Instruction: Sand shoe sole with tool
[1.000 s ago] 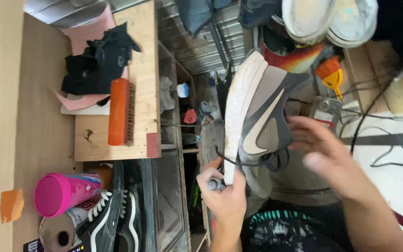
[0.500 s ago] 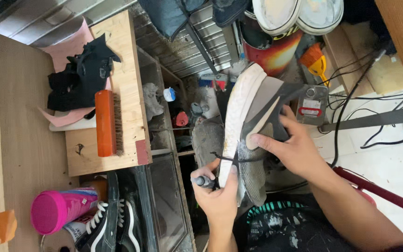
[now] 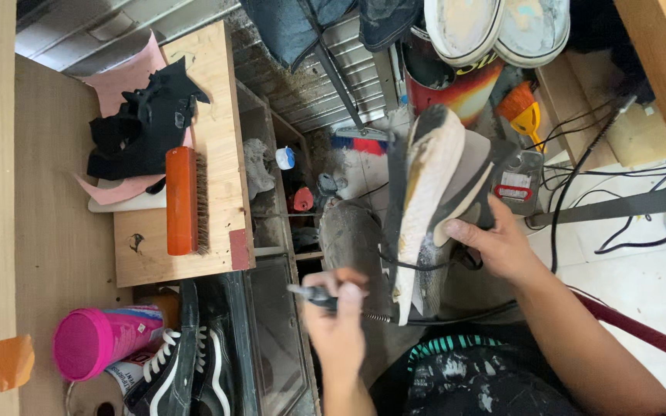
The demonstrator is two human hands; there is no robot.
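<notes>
**Currently: sneaker held sole-up, small tool at its heel end**

Right hand (image 3: 495, 246): forearm enters from the lower right corner and runs up and left. Fingers are wrapped around the grey upper of the sneaker (image 3: 429, 208), thumb pressed against the side just under the pale sole edge. Grip is closed on the shoe. The sneaker is raised above the lap, sole edge turned toward the camera, toe pointing up the frame, heel end down near the wrist line. A dark lace or cord loops across its lower part.

Left hand (image 3: 338, 323): forearm rises from the bottom edge, slightly blurred. Fingers are curled tight around a thin pen-like tool (image 3: 314, 296), whose dark tip pokes out to the left of the knuckles. The hand sits just beside the heel end of the sneaker, to its left and a little lower; contact between tool and shoe cannot be made out.

Surroundings: a wooden shelf (image 3: 217, 154) at left carries an orange brush (image 3: 181, 202) and black scraps on pink paper. Below it lie a pink cup (image 3: 94, 343) and a black sneaker with white laces (image 3: 186, 370). Two white shoes (image 3: 495, 27) hang at the top.
</notes>
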